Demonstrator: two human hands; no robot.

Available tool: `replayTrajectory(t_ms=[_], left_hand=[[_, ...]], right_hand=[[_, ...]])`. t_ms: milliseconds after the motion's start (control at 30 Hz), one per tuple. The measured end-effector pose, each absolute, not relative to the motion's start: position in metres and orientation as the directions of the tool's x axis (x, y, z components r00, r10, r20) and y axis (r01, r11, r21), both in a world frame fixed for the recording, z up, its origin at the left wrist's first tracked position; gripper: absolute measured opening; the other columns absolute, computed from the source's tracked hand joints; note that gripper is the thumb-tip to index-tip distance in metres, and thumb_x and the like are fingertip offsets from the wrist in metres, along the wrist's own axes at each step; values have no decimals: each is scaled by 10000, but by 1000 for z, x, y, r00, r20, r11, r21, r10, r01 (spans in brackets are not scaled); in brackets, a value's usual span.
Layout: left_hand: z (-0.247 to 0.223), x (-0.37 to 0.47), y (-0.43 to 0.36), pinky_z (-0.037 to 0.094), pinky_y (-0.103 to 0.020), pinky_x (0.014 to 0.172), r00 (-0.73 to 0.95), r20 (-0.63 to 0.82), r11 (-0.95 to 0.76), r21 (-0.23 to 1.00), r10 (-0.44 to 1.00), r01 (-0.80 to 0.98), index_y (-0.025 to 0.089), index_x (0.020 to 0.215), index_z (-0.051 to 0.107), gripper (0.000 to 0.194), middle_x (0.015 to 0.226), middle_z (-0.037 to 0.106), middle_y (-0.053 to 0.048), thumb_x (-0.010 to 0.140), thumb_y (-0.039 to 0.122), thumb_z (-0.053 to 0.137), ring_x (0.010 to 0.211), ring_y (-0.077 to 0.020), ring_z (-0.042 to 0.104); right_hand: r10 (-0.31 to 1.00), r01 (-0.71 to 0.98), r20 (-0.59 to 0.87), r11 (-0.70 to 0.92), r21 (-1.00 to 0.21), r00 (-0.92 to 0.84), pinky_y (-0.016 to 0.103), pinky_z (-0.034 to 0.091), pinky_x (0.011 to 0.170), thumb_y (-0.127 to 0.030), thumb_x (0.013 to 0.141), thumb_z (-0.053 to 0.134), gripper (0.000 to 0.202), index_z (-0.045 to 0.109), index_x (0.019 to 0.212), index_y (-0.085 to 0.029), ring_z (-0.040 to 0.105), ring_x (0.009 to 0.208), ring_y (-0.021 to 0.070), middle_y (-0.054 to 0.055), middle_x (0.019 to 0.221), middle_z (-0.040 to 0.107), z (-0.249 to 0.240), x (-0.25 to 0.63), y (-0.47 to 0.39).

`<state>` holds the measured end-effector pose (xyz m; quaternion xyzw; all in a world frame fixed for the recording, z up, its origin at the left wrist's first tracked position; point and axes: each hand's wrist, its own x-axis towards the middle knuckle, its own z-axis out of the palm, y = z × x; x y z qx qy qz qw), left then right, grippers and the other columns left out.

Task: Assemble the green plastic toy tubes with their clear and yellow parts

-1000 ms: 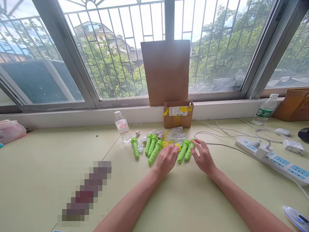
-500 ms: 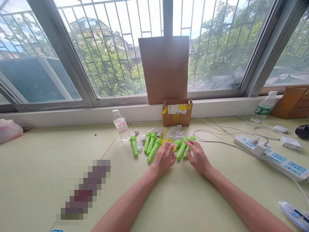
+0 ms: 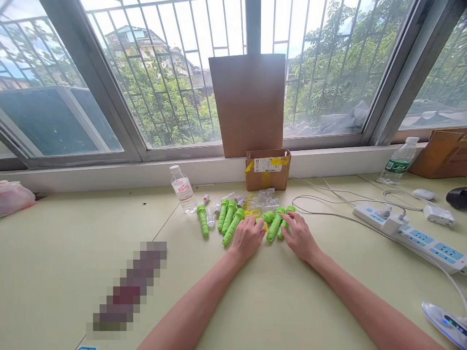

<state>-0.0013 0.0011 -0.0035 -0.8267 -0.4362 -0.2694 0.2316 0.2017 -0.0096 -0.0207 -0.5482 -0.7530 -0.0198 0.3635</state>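
Note:
Several ribbed green tubes (image 3: 203, 221) lie on the table in a loose row. My left hand (image 3: 248, 234) is closed, its fingers curled down beside a green tube (image 3: 232, 228); what is under the fingers is hidden. A bit of yellow shows by its fingertips. My right hand (image 3: 299, 234) has its fingers apart and rests at two green tubes (image 3: 274, 226), its fingertips touching them. Between and behind the hands are a green cap (image 3: 268, 216), yellow rings (image 3: 255, 213) and a heap of clear plastic parts (image 3: 264, 199). A small clear tube (image 3: 210, 217) lies at the left.
A small cardboard box (image 3: 268, 177) stands behind the heap, with a brown board (image 3: 250, 107) upright behind it. One water bottle (image 3: 183, 190) is at left, another (image 3: 397, 163) at far right. A power strip (image 3: 412, 238) and cables lie on the right.
My left hand has shifted slightly, its fingers lower and more curled, and more of the yellow rings shows behind it. My right hand has barely moved.

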Motion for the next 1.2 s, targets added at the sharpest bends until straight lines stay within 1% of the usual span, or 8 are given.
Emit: replayTrajectory(t_ms=[133, 233, 333, 500, 700, 833, 1067, 1200], left_hand=[[-5, -1, 1, 363, -279, 578, 476, 693, -534, -153, 542, 832, 199, 889, 593, 124, 728, 540, -28, 877, 215, 471, 664, -158, 533], [-6, -1, 1, 359, -278, 559, 497, 717, -570, -170, 488, 804, 197, 907, 595, 113, 715, 541, -26, 868, 222, 491, 650, -158, 528], [-5, -1, -1, 370, -277, 559, 539, 703, -619, -178, 464, 765, 189, 899, 587, 109, 731, 553, -31, 875, 248, 499, 654, -157, 527], [-2, -1, -3, 387, -295, 567, 556, 671, -640, -156, 491, 753, 188, 886, 580, 123, 747, 564, -44, 887, 280, 498, 685, -173, 529], [-3, -2, 1, 434, -373, 736, 532, 659, -601, -148, 532, 785, 192, 774, 586, 117, 833, 577, -81, 829, 296, 583, 827, -226, 525], [-3, -4, 2, 437, -399, 762, 505, 642, -569, -127, 578, 812, 181, 794, 599, 142, 908, 576, -96, 799, 322, 616, 868, -241, 517], [-4, -4, 2, 432, -420, 785, 511, 630, -572, -128, 584, 810, 187, 860, 611, 153, 920, 574, -94, 809, 330, 602, 888, -251, 522], [-3, -3, 1, 423, -439, 829, 500, 663, -591, -106, 557, 800, 205, 1046, 595, 263, 1001, 585, -105, 824, 347, 589, 951, -261, 526]], right_hand=[[716, 804, 653, 527, -276, -246, 464, 421, 942, -322, 896, 470, 340, 580, 1195, -204, 499, 1132, 288, 132, 1178, 550, -13, 197, -16], [628, 760, 722, 610, -225, -290, 453, 408, 948, -331, 870, 549, 215, 653, 1010, -205, 518, 1085, 275, 112, 1099, 596, -10, 188, -22], [604, 738, 744, 634, -231, -286, 419, 428, 900, -250, 878, 535, 128, 652, 896, -203, 531, 1037, 251, 92, 1034, 617, -10, 178, -25], [618, 754, 761, 592, -284, -199, 411, 423, 884, -178, 850, 537, 96, 613, 795, -198, 554, 984, 237, 73, 970, 637, -14, 176, -21], [673, 781, 740, 471, -410, -17, 435, 430, 860, -216, 820, 548, 57, 575, 774, -198, 563, 980, 255, 85, 988, 629, -18, 188, -13], [692, 773, 721, 443, -454, 27, 459, 437, 876, -241, 824, 534, 71, 577, 785, -200, 553, 1018, 269, 100, 1030, 612, -20, 191, -10], [674, 771, 738, 473, -427, -5, 482, 457, 881, -261, 845, 539, 101, 625, 831, -210, 542, 1032, 274, 104, 1071, 579, -25, 193, -7], [648, 751, 761, 522, -404, -41, 480, 472, 875, -275, 869, 546, 128, 663, 861, -224, 539, 1037, 267, 106, 1102, 549, -24, 194, -8]])
